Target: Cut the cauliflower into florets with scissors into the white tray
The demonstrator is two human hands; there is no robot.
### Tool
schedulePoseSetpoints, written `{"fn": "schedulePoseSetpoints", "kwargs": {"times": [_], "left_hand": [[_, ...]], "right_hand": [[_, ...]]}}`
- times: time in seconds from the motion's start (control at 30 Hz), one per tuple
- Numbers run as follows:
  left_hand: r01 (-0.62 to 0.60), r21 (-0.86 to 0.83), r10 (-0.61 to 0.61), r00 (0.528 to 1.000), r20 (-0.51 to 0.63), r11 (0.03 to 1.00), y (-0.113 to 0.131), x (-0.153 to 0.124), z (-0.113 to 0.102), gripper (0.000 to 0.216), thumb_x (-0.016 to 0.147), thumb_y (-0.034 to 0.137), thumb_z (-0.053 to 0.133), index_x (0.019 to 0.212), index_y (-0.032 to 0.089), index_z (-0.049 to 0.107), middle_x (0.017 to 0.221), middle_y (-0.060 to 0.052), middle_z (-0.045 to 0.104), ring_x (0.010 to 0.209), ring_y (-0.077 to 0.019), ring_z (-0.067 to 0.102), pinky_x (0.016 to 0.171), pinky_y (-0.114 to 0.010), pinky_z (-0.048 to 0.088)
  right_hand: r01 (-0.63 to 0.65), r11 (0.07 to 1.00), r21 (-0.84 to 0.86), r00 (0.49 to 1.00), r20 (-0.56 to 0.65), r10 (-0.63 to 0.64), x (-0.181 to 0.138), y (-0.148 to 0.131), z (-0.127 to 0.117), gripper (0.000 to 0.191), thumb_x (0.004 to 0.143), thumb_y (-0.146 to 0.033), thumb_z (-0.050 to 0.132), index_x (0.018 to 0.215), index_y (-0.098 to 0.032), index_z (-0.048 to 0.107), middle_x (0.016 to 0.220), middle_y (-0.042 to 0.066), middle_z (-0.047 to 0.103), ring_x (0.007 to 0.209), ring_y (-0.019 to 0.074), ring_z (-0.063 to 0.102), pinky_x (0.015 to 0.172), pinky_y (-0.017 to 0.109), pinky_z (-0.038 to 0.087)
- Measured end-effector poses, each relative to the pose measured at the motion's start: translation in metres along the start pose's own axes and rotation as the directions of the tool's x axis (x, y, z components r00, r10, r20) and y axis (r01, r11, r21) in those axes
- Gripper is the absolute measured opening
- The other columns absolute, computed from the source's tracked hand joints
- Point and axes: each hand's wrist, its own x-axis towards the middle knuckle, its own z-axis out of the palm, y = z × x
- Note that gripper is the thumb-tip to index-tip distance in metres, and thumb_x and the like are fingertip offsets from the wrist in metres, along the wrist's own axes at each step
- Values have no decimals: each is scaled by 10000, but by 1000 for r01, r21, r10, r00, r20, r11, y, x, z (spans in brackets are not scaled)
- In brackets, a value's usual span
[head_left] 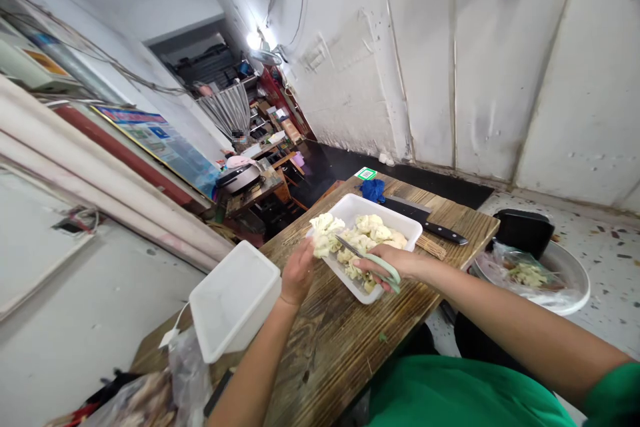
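Note:
My left hand (299, 271) is closed around the lower end of a pale cauliflower piece (326, 232), held at the left rim of a white plastic tray (367, 295). In my right hand (385, 263) is a pair of scissors (383, 267) with light green handles. Their blades point left and reach the cauliflower in my left hand; I cannot tell whether they touch it. Several cut cauliflower florets (373, 230) lie in the tray beneath the scissors.
A large knife (445, 233) lies behind the tray beside a blue cloth (373, 190) and thin wooden sticks (431, 247). To the left, an upright-walled white bin (235, 293) stands on the wooden table (320, 353). A basin (575, 280) with bagged scraps sits at right.

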Motion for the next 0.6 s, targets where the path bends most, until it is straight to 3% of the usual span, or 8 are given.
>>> {"fn": "schedulePoseSetpoints", "kwargs": {"times": [0.07, 0.13, 0.33, 0.6], "left_hand": [[-165, 68, 160, 984, 72, 984, -5, 0, -2, 501, 866, 32, 443, 1343, 184, 454, 1307, -166, 569, 1274, -244, 490, 1013, -452, 467], [-243, 83, 231, 964, 131, 966, -5, 1, -3, 554, 867, 4, 419, 1390, 186, 390, 1326, -182, 550, 1324, -253, 427, 1033, -478, 448], [-298, 59, 279, 935, 220, 953, 5, 5, -7, 517, 875, 21, 433, 1371, 165, 408, 1328, -209, 541, 1369, -272, 347, 1057, -504, 421], [-298, -53, 299, 904, 305, 953, 4, 8, -15, 403, 906, 82, 399, 1281, 187, 504, 1342, -188, 536, 1364, -263, 357, 1079, -533, 386]], "right_hand": [[10, 1000, 22, 1000, 8, -10, -6, -1, 0, 512, 735, -669, 614, 711, -168, 510, 410, -60, 484, 334, 90, 465, 317, 186, 378], [20, 999, 45, 1000, 21, -21, -8, -4, 0, 521, 753, -684, 581, 746, -167, 519, 404, -60, 487, 332, 92, 473, 327, 184, 374], [-22, 998, 67, 999, 31, 20, 1, -5, -1, 561, 756, -722, 537, 743, -161, 519, 389, -48, 488, 310, 97, 457, 297, 186, 345], [-29, 999, -39, 998, -54, 27, 9, 2, -2, 548, 679, -700, 642, 669, -167, 515, 415, -49, 478, 301, 100, 442, 277, 218, 383]]}}
